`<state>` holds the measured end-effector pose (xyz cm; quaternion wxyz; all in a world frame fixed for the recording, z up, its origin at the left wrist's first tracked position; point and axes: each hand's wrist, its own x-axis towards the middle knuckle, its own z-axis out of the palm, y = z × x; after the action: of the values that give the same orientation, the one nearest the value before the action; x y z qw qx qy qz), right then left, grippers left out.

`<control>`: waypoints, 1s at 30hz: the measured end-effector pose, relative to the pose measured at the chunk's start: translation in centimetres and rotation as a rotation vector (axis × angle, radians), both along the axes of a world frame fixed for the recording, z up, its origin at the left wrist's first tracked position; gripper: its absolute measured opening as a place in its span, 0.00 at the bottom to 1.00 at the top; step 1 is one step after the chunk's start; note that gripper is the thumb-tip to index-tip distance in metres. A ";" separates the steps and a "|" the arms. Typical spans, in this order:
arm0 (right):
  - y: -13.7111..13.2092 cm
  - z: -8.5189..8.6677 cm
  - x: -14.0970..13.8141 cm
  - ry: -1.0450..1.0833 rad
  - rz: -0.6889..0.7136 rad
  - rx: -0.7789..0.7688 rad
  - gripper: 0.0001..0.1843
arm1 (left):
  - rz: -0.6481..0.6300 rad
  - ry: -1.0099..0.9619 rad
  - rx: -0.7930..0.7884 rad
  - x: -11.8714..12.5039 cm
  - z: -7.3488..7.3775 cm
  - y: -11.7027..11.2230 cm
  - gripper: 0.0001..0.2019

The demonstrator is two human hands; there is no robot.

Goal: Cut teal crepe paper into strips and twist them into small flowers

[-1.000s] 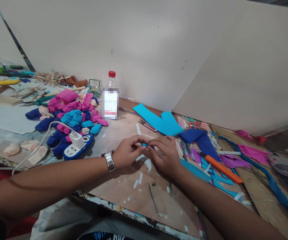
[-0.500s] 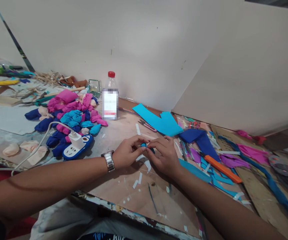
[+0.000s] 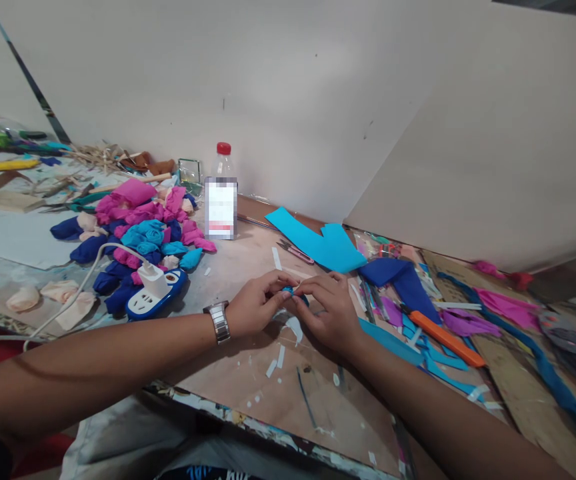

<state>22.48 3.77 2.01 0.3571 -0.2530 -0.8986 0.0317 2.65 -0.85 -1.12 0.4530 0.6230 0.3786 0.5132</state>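
Over the middle of the table, my left hand (image 3: 255, 305) and my right hand (image 3: 332, 310) meet at the fingertips. Both pinch a small rolled piece of blue crepe paper (image 3: 289, 291), mostly covered by the fingers. More blue paper shows just under the right fingers. Beyond the hands lies a bright blue sheet (image 3: 313, 243), with pink-handled thread snips (image 3: 295, 251) at its left edge. White paper strips (image 3: 281, 357) are scattered on the tabletop below the hands. An orange utility knife (image 3: 445, 339) rests among blue scraps to the right of my right hand.
Left of the hands sits a pile of pink, blue and navy paper flowers (image 3: 143, 235). A power strip (image 3: 155, 293) with a plugged-in cable stands before it. A phone (image 3: 221, 210) leans on a red-capped bottle (image 3: 223, 157). Cardboard (image 3: 511, 373) lies at right.
My fingers have shifted very slightly around the blue paper, and my left thumb sits a little differently on it. The things on the table stay where they were.
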 end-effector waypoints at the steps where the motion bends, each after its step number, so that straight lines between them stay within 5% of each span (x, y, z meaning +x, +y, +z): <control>1: 0.0 0.0 0.0 0.000 -0.006 -0.008 0.03 | -0.008 0.007 0.001 0.0 0.0 0.0 0.14; 11: -0.1 0.1 -0.1 -0.007 -0.028 -0.028 0.05 | -0.016 0.047 0.040 0.0 0.1 -0.1 0.14; 22: 0.1 -0.4 0.1 -0.025 -0.016 -0.020 0.08 | 0.017 0.148 0.135 -0.1 0.3 -0.3 0.24; 30: 0.1 -0.3 0.1 -0.046 -0.035 -0.013 0.06 | 0.079 0.098 0.048 0.1 0.3 -0.1 0.19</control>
<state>22.58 3.87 1.74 0.3352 -0.2718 -0.9017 0.0255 2.73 -0.98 -0.82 0.3982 0.6426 0.4121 0.5085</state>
